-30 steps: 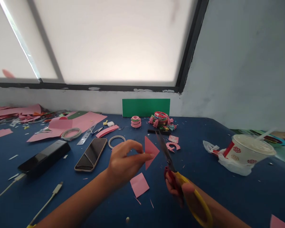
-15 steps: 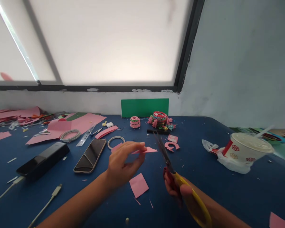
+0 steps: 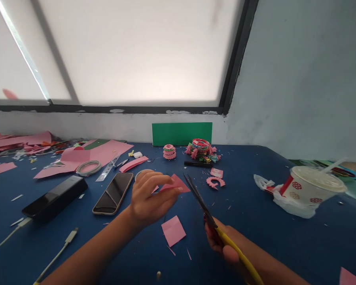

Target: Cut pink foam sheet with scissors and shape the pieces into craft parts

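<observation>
Near the centre of the frame, my left hand (image 3: 154,198) pinches a small pink folded paper piece (image 3: 177,183) between thumb and fingertips, its pointed corner facing right, held up over the dark blue tabletop (image 3: 284,229). Just right of that corner are the dark metal blades of the scissors with red and yellow handles (image 3: 225,237); I cannot tell whether blade and paper touch. My right hand (image 3: 218,237), at lower centre-right, is closed around those handles, and the blades point to the upper left, a narrow gap showing between their tips. Below my left hand, at lower centre, lies a flat pink paper square (image 3: 173,230). A pink open paper ring with a toothed edge (image 3: 210,182) lies right of centre, beyond the blades.
</observation>
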A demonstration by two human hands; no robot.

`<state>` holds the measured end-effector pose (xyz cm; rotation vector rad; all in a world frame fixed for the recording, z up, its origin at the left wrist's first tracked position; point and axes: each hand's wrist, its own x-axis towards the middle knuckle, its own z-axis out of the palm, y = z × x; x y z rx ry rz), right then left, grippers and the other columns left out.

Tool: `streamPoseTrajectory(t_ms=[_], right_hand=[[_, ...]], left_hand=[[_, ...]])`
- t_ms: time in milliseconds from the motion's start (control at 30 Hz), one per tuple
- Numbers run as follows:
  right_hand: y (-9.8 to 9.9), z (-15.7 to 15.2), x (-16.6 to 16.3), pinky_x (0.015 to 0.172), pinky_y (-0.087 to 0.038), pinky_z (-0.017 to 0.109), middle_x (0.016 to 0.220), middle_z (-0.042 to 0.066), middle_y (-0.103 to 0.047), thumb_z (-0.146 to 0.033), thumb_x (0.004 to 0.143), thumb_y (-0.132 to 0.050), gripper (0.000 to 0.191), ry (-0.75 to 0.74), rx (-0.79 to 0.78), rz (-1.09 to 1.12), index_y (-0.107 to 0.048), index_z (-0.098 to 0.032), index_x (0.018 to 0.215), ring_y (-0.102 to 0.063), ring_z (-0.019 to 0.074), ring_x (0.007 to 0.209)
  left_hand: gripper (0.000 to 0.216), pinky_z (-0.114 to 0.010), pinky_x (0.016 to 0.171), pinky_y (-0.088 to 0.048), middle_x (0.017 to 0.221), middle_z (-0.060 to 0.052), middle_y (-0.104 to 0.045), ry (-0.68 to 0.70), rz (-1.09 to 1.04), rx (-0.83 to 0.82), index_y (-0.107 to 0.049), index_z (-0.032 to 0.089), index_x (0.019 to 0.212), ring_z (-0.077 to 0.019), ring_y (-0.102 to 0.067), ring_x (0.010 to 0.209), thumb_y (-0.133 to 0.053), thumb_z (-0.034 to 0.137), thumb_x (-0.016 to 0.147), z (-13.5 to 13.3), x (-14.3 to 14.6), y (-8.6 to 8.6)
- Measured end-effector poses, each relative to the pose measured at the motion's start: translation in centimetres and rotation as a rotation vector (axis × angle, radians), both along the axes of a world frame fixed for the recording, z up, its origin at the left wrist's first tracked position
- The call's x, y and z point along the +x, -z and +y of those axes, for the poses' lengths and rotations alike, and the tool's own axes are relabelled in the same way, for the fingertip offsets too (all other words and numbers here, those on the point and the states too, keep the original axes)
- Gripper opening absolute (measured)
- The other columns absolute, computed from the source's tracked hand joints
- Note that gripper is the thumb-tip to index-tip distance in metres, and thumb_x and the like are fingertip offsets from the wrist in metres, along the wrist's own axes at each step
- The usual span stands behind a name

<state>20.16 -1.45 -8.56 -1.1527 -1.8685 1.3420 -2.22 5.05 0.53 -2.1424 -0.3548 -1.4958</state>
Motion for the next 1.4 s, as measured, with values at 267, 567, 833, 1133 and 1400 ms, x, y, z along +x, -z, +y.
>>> streamPoseTrajectory(t_ms=[267, 567, 833, 1133, 1400], right_hand=[[-0.8, -0.3, -0.2, 0.051, -0.037, 0.024, 0.066, 0.001, -0.051, -0.082, 0.064, -0.04, 0.065, 0.017, -0.15, 0.08, -0.048, -0.02, 0.08, -0.041, 0.0128, 0.058], [-2.0, -0.3, 0.0, 0.049, -0.033, 0.022, 0.067, 0.0, -0.051, -0.072, 0.067, -0.052, 0.053, -0.005, -0.132, 0.008, -0.045, -0.021, 0.08, -0.039, 0.0119, 0.057], [-2.3, -0.5, -0.1, 0.048, -0.032, 0.022, 0.068, 0.0, -0.051, -0.077, 0.066, -0.046, 0.058, -0.045, -0.15, 0.052, -0.045, -0.021, 0.08, -0.039, 0.0118, 0.056], [-2.6, -0.8, -0.2, 0.048, -0.032, 0.022, 0.066, 0.0, -0.052, -0.072, 0.072, -0.045, 0.052, 0.01, -0.168, 0.012, -0.045, -0.021, 0.078, -0.041, 0.0121, 0.056], [-2.7, -0.9, -0.1, 0.048, -0.032, 0.022, 0.063, -0.002, -0.052, -0.069, 0.077, -0.042, 0.048, 0.014, -0.1, -0.015, -0.046, -0.021, 0.079, -0.041, 0.0118, 0.054]], left_hand=[[0.017, -0.025, 0.062, -0.055, 0.087, -0.002, -0.058, 0.082, -0.011, -0.037, -0.063, 0.017, 0.083, -0.0118, -0.06, 0.073, -0.064, 0.004, 0.072, 0.1, 0.2, 0.0], [0.017, -0.022, 0.065, -0.058, 0.09, -0.005, -0.061, 0.138, 0.021, -0.063, -0.064, 0.012, 0.084, -0.0116, -0.064, 0.073, -0.065, 0.001, 0.07, 0.0, 0.1, 0.2], [0.017, -0.02, 0.063, -0.057, 0.09, -0.005, -0.061, 0.131, 0.004, -0.057, -0.065, 0.014, 0.085, -0.0115, -0.064, 0.074, -0.064, 0.003, 0.072, 0.3, 0.0, 0.3], [0.016, -0.022, 0.065, -0.057, 0.091, -0.007, -0.061, 0.198, -0.001, -0.13, -0.064, 0.013, 0.082, -0.0128, -0.064, 0.077, -0.061, 0.0, 0.072, 0.3, 0.0, 0.3], [0.016, -0.022, 0.063, -0.057, 0.092, -0.005, -0.062, 0.195, -0.009, -0.138, -0.065, 0.015, 0.084, -0.0122, -0.064, 0.077, -0.06, 0.003, 0.075, 0.3, 0.0, 0.2]])
